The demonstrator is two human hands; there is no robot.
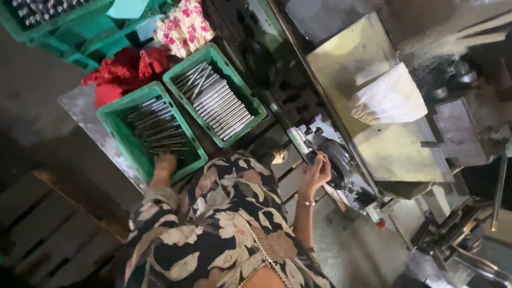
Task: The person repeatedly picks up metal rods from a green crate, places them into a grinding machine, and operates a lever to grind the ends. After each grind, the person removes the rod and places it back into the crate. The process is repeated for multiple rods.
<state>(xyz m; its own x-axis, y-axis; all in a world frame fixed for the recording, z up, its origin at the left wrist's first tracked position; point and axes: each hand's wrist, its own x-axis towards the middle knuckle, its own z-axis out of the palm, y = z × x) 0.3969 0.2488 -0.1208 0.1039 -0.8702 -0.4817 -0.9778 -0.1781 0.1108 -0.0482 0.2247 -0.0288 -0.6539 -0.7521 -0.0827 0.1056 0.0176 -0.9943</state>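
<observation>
My left hand (165,161) reaches down into the near end of a green plastic crate (114,125) and rests on the dark metal rods (157,128) lying in it; its fingers are hidden among them. My right hand (317,172) is closed around a dark handle (313,156) beside a round wheel (336,157) on the front of a grey machine. A second green crate (250,104) next to the first holds a neat row of shinier metal rods (216,101). My flower-patterned sleeves and a bracelet show on my arms.
A flat metal machine table (394,149) carries a white fan-shaped stack (389,98). Red cloth (120,74) and a pink floral cloth (184,26) lie behind the crates. More green crates (53,21) stand at top left; a wooden pallet (53,229) sits lower left.
</observation>
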